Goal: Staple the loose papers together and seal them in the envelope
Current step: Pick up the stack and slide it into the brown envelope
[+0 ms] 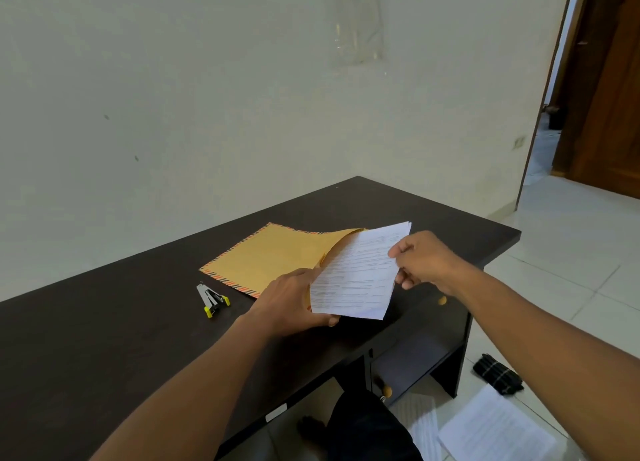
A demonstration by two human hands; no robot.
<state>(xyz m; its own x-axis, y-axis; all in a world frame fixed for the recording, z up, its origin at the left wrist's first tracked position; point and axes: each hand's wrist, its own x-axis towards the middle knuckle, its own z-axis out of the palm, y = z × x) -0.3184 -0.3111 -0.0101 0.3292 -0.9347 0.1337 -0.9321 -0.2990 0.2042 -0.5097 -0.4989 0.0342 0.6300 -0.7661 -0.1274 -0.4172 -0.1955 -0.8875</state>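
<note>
Papers (356, 273) caught partway into the envelope (273, 253), the leading edge just under the lifted mouth, most of the stack outside and angled up off the desk (104, 339). Envelope lay flat on the dark desk near its far edge, mouth turned toward the hands, striped border visible along the far and left sides. Left hand (294, 301) pinched shut on the near corner of the envelope's mouth, apparently to hold the flap side raised and the pocket open so the sheets could slide under without snagging. Right hand (422, 258) closed on the papers' right edge, thumb on top and fingers beneath, gripping far from the mouth, probably for leverage in pushing and steering the stack in. Stapler (213, 299) left on the desk just to the left of the envelope, apart from both hands, untouched; judged from that, stapling likely finished, though no staple could be made out in the sheets. Sealing not yet done, mouth wide open. More sheets (495, 426) lay on the floor beside the desk, well apart from the work.
</note>
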